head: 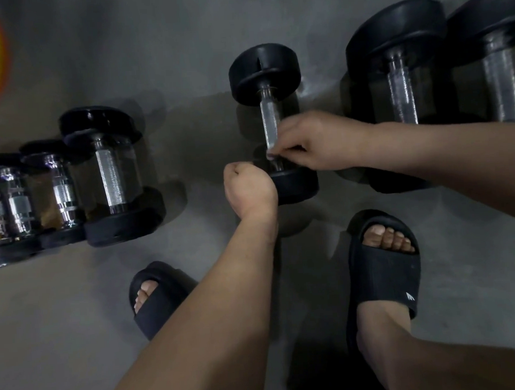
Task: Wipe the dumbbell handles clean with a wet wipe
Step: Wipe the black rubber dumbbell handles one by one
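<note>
View from above onto a grey concrete floor, where a small dumbbell with round black rubber heads lies pointing away from the person. The right hand reaches in from the right, its thumb and fingertips pinched narrowly around the near end of the dumbbell's knurled steel handle, just above the near head. A small pale spot at the fingertips may be the wet wipe, but it is too small to tell, and no wipe shows clearly. The left hand is curled into a fist touching the left side of the near head. Whether it grips the head or holds anything cannot be told. The rest of the handle runs bare from the pinch up to the far head. To wipe well, the left hand would probably need to keep the dumbbell from rolling while the right wraps the wipe around the bar, slides it along the whole bar, and twists to reach the knurling. Three more dumbbells lie in a row to the left and two larger dumbbells to the right. Two feet in black slide sandals stand near the bottom.
</note>
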A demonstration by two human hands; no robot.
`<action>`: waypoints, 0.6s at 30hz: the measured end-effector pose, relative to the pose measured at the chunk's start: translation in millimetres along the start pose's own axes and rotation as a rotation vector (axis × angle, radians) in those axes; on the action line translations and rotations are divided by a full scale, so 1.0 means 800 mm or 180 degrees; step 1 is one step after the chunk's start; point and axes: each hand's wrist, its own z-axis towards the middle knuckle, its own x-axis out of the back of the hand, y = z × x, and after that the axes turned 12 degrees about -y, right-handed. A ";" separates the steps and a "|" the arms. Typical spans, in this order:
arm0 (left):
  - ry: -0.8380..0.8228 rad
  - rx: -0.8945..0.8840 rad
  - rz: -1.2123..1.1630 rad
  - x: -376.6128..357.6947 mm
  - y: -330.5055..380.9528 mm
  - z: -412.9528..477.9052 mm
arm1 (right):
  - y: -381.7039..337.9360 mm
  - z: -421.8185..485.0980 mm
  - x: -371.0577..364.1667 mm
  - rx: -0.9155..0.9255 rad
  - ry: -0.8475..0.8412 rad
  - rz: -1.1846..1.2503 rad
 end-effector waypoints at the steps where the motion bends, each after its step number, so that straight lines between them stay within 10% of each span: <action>1: 0.0009 -0.0005 -0.0003 0.000 0.000 0.001 | 0.001 -0.001 0.004 0.0042 -0.0178 0.0022; 18: -0.0028 0.0043 -0.0036 0.003 0.005 -0.001 | 0.016 0.007 0.011 -0.0166 -0.0082 0.0141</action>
